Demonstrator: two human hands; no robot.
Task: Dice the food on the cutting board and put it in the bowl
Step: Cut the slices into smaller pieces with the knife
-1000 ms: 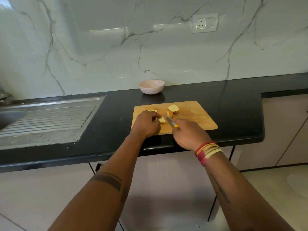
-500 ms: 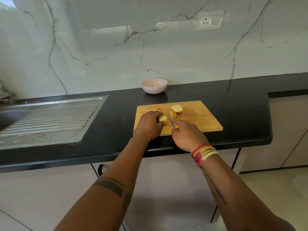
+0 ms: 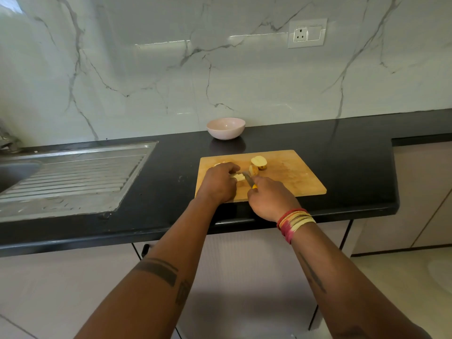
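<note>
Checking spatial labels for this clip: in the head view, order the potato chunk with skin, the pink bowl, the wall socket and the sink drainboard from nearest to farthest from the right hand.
From the right hand:
1. Potato chunk with skin, on the cutting board just ahead.
2. Pink bowl, behind the board near the wall.
3. Sink drainboard, far left on the counter.
4. Wall socket, high on the backsplash.

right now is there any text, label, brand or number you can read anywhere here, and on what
No readable text in this view.
Wall socket plate: no marking legible.
Bowl, cutting board and knife: no print or brand visible.
Left forearm: dark bands and a blurred mark, not readable as letters.
</note>
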